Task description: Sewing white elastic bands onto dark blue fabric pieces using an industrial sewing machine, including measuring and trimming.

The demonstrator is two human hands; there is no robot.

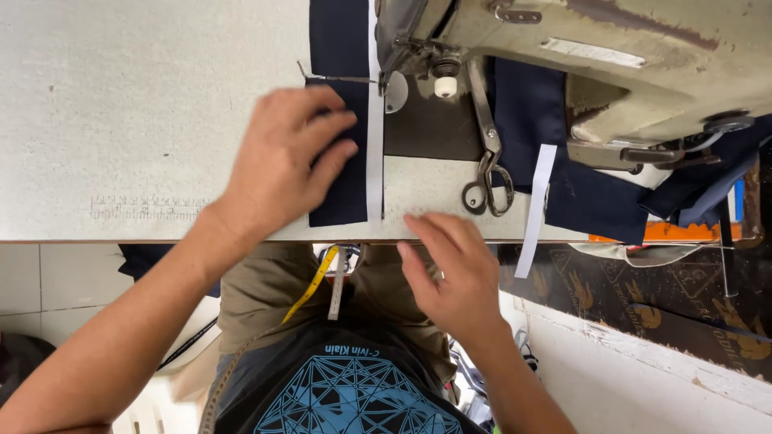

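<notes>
A strip of navy cloth [342,173] with white tape [375,145] lies under the sewing machine [563,56]. The left hand [285,161] presses it flat to steady it, holding nothing; the right hand [450,269] hovers open at the table [121,120] edge near scissors [486,173].

I am in a sewing workshop. A worn industrial sewing machine [563,56] stands on my counter [121,120], with scissors [486,153], navy cloth [342,120] and white tape strips [375,145]. A yellow measuring tape [310,285] hangs from my neck.
</notes>
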